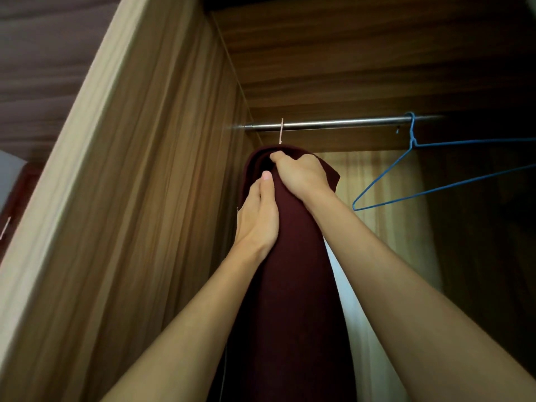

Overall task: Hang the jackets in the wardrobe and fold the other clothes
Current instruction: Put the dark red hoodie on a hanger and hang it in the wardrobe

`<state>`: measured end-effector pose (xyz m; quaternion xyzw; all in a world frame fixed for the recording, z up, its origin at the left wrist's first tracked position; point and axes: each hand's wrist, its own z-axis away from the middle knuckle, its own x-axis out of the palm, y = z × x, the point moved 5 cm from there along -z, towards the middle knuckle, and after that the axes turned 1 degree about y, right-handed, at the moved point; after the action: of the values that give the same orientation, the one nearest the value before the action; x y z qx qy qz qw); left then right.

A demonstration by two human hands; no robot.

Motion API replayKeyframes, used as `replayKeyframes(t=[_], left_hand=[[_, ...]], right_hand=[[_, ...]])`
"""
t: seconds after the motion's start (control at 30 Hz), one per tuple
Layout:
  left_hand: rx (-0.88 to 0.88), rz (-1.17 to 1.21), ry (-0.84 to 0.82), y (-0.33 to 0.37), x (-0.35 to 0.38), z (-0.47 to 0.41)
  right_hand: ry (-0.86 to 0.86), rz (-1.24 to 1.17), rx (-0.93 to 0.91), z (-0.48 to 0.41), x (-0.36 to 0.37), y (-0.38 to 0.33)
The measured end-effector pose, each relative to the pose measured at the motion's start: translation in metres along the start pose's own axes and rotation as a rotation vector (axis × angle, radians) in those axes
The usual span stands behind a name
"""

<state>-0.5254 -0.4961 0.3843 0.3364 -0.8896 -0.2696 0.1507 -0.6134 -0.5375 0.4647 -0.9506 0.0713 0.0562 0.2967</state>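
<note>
A maroon jacket [293, 285] hangs inside the wardrobe [174, 169], close against its left side wall. It falls in a long dark column from just under the rail [333, 123] to the bottom edge of the view. Above its bunched top, a thin pale hanger hook [281, 130] sits over the left end of the metal rail; the rest of that hanger is hidden inside the cloth. The right hand [301, 175] is on the very top of the jacket, its fingers [280, 155] curled over and gripping the folded cloth there. The left hand [256, 219] lies lower, against the jacket's left edge. Its thumb and the one finger beside it point straight up, pressed flat to the fabric, and its other fingers are out of sight behind the garment. Both bare forearms reach up from the lower corners of the view, one on each side of the jacket. Further right on the same rail hangs a blue wire hanger [412, 139] with nothing on it, well apart from the jacket. Behind the jacket and the right forearm, pale fabric [356, 169] hangs down the back of the wardrobe.
</note>
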Motion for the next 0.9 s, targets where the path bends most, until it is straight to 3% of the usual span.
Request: replayKeyframes(t=[0.7,0.9], left_hand=[[-0.065,-0.105,-0.030,0.078,-0.100,0.140],[-0.065,-0.195,0.005,0.107,-0.164,0.197]], right_hand=[[0.067,0.018,-0.089,0.169,-0.048,-0.060],[-0.029,-0.101,-0.185,0.250,-0.042,-0.099]])
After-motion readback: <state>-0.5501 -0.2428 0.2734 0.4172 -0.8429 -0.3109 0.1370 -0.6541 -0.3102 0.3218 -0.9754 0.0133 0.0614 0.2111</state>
